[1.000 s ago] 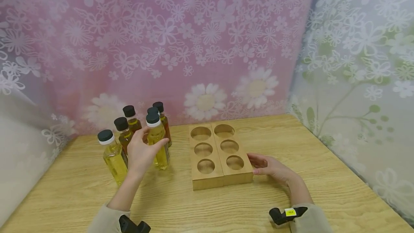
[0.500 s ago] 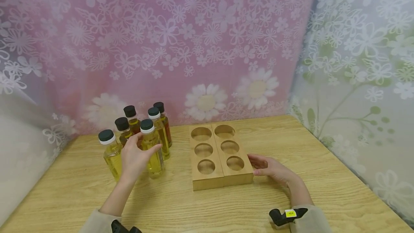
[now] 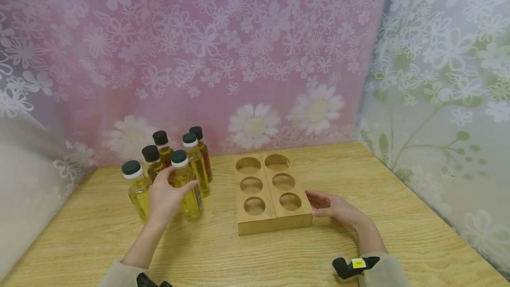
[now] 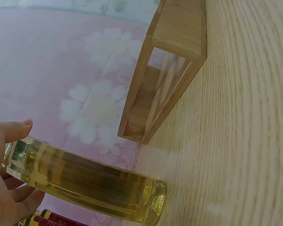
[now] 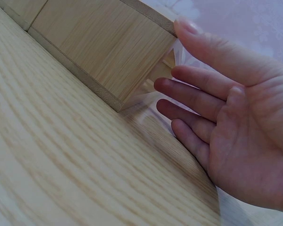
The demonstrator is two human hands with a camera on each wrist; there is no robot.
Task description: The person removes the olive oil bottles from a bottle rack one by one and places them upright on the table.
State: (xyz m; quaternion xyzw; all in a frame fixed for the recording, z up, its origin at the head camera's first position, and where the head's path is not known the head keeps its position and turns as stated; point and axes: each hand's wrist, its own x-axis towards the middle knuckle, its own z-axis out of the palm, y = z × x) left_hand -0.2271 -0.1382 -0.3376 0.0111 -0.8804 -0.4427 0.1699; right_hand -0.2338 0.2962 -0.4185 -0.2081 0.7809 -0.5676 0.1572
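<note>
My left hand (image 3: 179, 180) grips a clear bottle of yellow oil (image 3: 192, 203) with a black cap, fingers and thumb wrapped round its body. The bottle stands upright in front of the other bottles, left of the wooden rack (image 3: 275, 223). In the left wrist view the same bottle (image 4: 89, 181) lies against my palm, my thumb (image 4: 16, 129) over it, and the rack (image 4: 165, 80) is beyond. All six round holes of the rack are empty. My right hand (image 3: 314, 203) lies flat on the table, its straight fingers (image 5: 188, 77) against the rack's right end (image 5: 104, 52).
Several more capped bottles stand in a cluster at the back left: a yellow one (image 3: 137, 189), a tall yellow one (image 3: 196, 167) and darker ones (image 3: 161, 143) behind. The wooden table (image 3: 255, 260) meets flowered curtains (image 3: 255, 56) at the back and both sides.
My left hand has brought the gripped bottle down and slightly left, out of the cluster toward me. The right hand and the rack have not moved.
</note>
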